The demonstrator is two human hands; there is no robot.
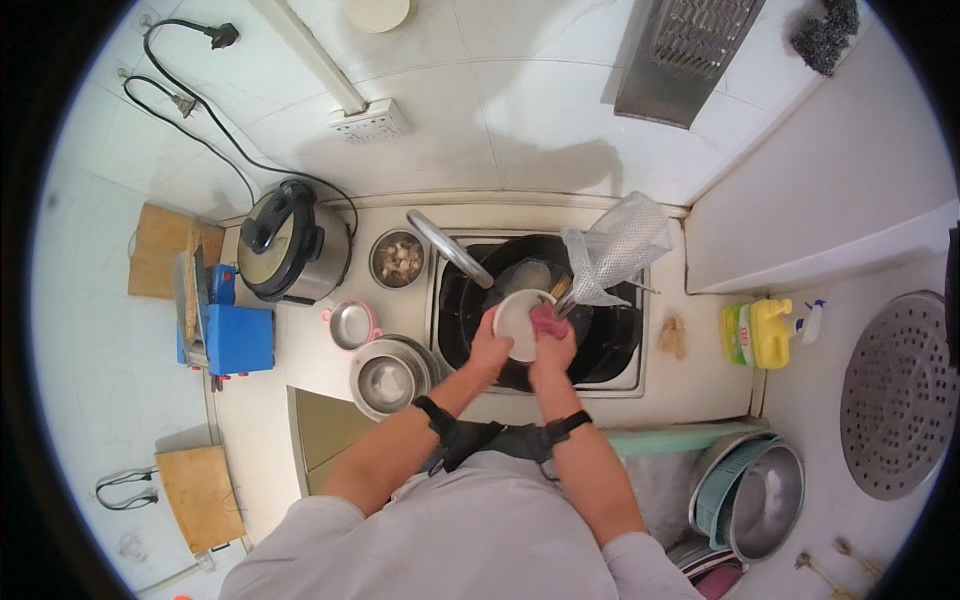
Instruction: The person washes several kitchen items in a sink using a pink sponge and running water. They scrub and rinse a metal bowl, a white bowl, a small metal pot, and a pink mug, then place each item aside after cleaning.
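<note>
Over the sink [641, 375], my left hand [487, 350] grips a white bowl [514, 328] by its left rim. My right hand [554, 352] is closed on a pink cloth [548, 320], which lies against the bowl's right side. Beneath both hands, a large black basin [622, 345] fills most of the sink. In it, behind the bowl, is a roundish pale thing [530, 273], partly covered. The curved metal faucet [450, 246] reaches in from the back left. A white mesh bag [622, 245] stands at the back right, next to some utensil handles.
Left of the sink are stacked metal bowls [386, 384], a pink-handled bowl [351, 325], a bowl of garlic-like pieces [398, 259] and a pressure cooker [297, 245]. A yellow bottle [768, 333] stands at the right. Metal basins [770, 500] sit at the lower right.
</note>
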